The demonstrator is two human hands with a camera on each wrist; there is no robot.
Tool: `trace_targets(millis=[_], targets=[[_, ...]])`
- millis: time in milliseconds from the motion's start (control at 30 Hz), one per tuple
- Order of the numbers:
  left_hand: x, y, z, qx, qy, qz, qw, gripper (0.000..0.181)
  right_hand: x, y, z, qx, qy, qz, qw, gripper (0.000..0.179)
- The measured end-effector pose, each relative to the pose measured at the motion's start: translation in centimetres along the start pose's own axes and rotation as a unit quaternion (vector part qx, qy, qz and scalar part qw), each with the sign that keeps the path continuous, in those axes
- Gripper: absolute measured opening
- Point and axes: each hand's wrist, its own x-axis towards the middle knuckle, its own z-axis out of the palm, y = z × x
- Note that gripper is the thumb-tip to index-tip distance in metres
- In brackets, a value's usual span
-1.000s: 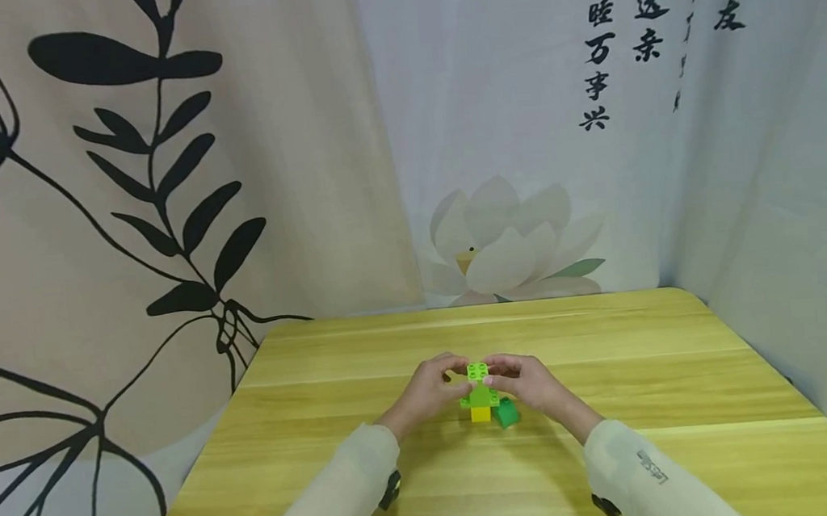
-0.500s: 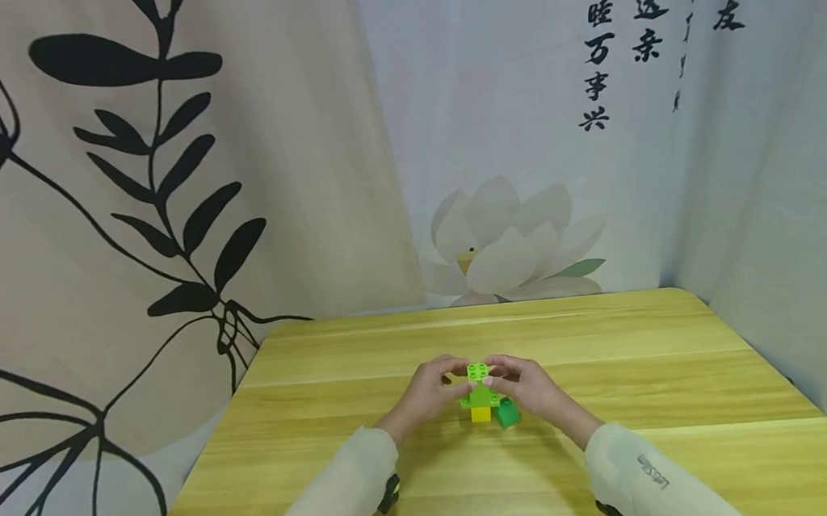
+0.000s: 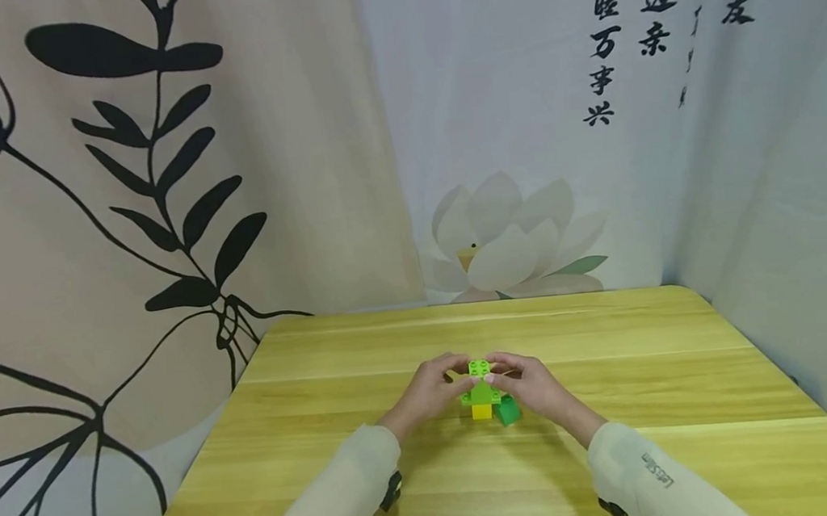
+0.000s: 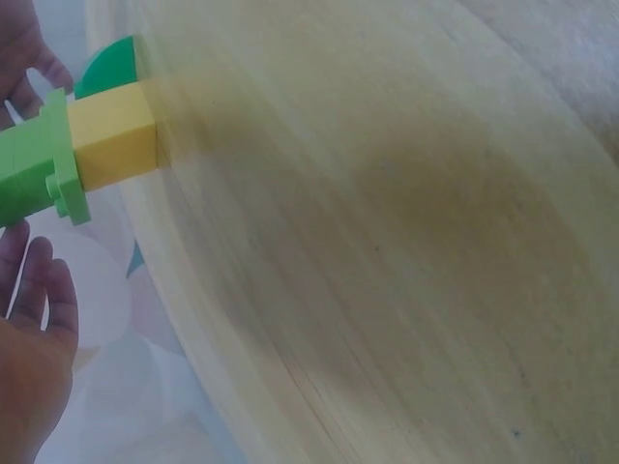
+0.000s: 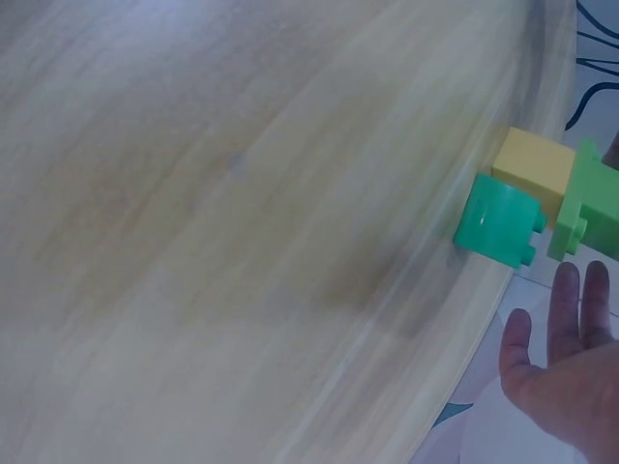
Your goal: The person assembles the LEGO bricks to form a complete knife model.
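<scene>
In the head view, a small block stack stands upright on the table. Its top is a light green block, over a wider light green plate and a yellow block. My left hand pinches the upper light green part from the left, thumb in front and index finger behind. From the right, my right hand pinches the same part. A dark green block with a rounded side lies beside the yellow base, studs sideways. Most fingertip contacts fall outside the wrist views.
The wood-grain table stretches out on all sides of the stack. Behind it hangs a printed curtain with plant shapes, a lotus and writing. A fabric wall stands along the right side.
The head view has shifted slightly. Both hands keep the same position on the stack, and the dark green block has not moved.
</scene>
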Motion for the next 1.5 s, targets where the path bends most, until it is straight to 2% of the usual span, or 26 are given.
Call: trace_targets(millis=[367, 600, 800, 1000, 1133, 1333, 1500], targets=[[0.1, 0.1, 0.3, -0.013, -0.002, -0.014, 0.9998, 0.036, -0.1, -0.1, 0.1, -0.013, 0.009, 0.021, 0.9997, 0.046], [0.1, 0.3, 0.3, -0.005, 0.001, -0.026, 0.9996, 0.045, -0.2, -0.6, -0.2, -0.034, -0.008, 0.011, 0.9993, 0.046], [0.0, 0.4, 0.3, -0.005, -0.002, -0.029, 0.9996, 0.044, -0.3, -1.1, -0.7, -0.031, -0.028, 0.01, 0.9991, 0.044], [0.0, 0.7, 0.3, -0.005, -0.002, -0.031, 0.9995, 0.039, -0.4, -1.4, -0.8, -0.023, -0.026, 0.013, 0.9993, 0.043], [-0.1, 0.8, 0.3, -0.005, -0.003, -0.031, 0.9995, 0.035, -0.7, -1.3, -1.1, -0.035, -0.008, 0.014, 0.9993, 0.04], [-0.2, 1.0, 0.3, -0.013, -0.001, -0.037, 0.9992, 0.036, -1.2, -0.7, -2.1, -0.068, 0.051, 0.018, 0.9963, 0.04], [-0.1, 0.9, 0.3, -0.016, 0.001, -0.039, 0.9991, 0.038, -1.8, 0.0, -2.7, -0.057, 0.082, 0.03, 0.9945, 0.042]])
